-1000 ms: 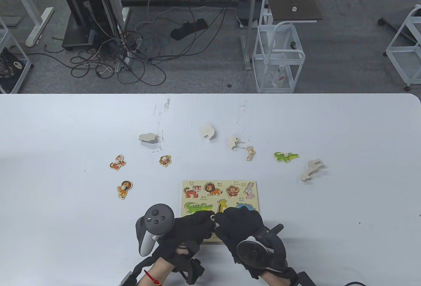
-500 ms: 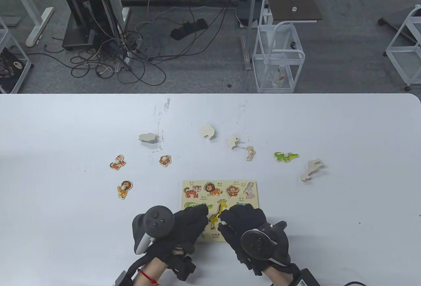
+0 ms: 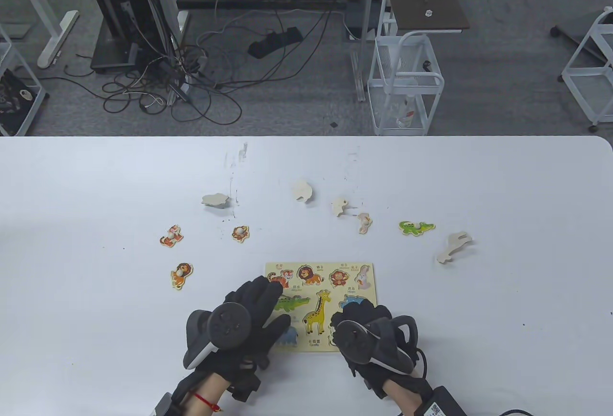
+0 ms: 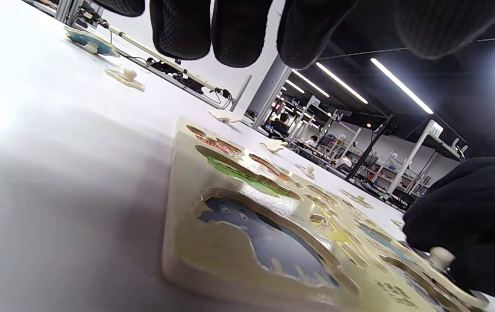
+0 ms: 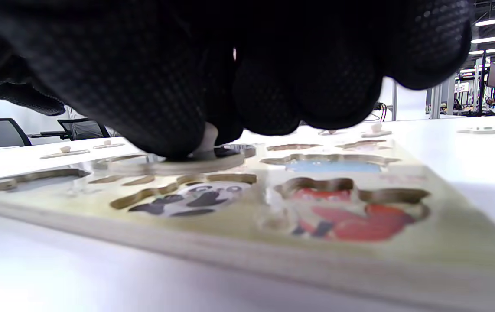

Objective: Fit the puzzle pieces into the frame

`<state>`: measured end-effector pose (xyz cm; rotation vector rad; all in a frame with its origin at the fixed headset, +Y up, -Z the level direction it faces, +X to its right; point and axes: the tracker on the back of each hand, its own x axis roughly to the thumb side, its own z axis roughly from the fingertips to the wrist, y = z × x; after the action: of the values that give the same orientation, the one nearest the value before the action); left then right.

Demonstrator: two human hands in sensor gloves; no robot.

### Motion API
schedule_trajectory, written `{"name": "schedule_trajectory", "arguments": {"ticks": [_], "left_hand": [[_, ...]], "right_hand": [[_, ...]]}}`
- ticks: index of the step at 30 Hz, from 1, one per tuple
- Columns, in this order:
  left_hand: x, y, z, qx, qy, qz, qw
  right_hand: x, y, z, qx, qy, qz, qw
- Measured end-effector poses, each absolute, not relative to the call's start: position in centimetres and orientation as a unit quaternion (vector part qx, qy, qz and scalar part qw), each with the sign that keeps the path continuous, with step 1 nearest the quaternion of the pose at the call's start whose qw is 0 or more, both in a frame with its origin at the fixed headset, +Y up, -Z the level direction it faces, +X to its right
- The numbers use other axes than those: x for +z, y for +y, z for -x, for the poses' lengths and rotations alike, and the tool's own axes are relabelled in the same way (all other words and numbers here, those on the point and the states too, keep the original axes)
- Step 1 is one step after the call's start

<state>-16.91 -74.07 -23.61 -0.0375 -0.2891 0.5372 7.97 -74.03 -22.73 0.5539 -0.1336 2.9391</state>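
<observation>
The wooden puzzle frame (image 3: 330, 264) lies flat near the table's front edge, with its animal cutouts showing printed pictures. My right hand (image 3: 355, 316) is over the frame's near right corner. In the right wrist view its fingers (image 5: 273, 99) pinch the white knob (image 5: 207, 138) of a flat puzzle piece (image 5: 195, 164), which rests on the frame (image 5: 273, 242) just behind the panda cutout (image 5: 195, 200). My left hand (image 3: 268, 302) is open, fingers spread over the frame's left side, and holds nothing. The left wrist view shows its fingertips (image 4: 239, 39) clear of the frame (image 4: 187, 242).
Loose pieces lie beyond the frame: lion (image 3: 181, 275), tiger (image 3: 171, 235), monkey (image 3: 240, 233), crocodile (image 3: 415, 227), a small knobbed piece (image 3: 364, 222) and face-down pieces (image 3: 215, 199), (image 3: 302, 191), (image 3: 340, 206), (image 3: 453, 246).
The hands were together over the frame's near middle. The left hand opened and moved left. The right hand carried the knobbed piece right, to the near right corner, uncovering the giraffe cutout.
</observation>
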Motion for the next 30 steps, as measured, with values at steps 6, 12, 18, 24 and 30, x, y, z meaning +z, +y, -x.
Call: {"name": "schedule_trajectory", "arguments": {"ticks": [6,12,18,24,30], "left_hand": [[-23.67,-74.07,17.02,0.265,-0.14,0.019,0.954],[-23.64,-74.1,16.94,0.26,-0.142,0.019,0.955],[-23.62,-74.13,16.91,0.257,-0.143,0.02,0.956],[-23.57,-74.18,16.85,0.251,-0.144,0.024,0.957],[-23.55,-74.29,16.87,0.244,-0.145,0.03,0.958]], "right_hand": [[-22.82,-74.11,-7.73,0.98,-0.036,-0.184,0.061],[-22.82,-74.3,-7.3,0.98,-0.037,-0.188,0.046],[-22.85,-74.28,-7.06,0.981,-0.034,-0.189,0.038],[-22.84,-74.32,-6.99,0.981,-0.028,-0.19,0.028],[-22.79,-74.23,-7.02,0.982,-0.017,-0.189,0.023]]}}
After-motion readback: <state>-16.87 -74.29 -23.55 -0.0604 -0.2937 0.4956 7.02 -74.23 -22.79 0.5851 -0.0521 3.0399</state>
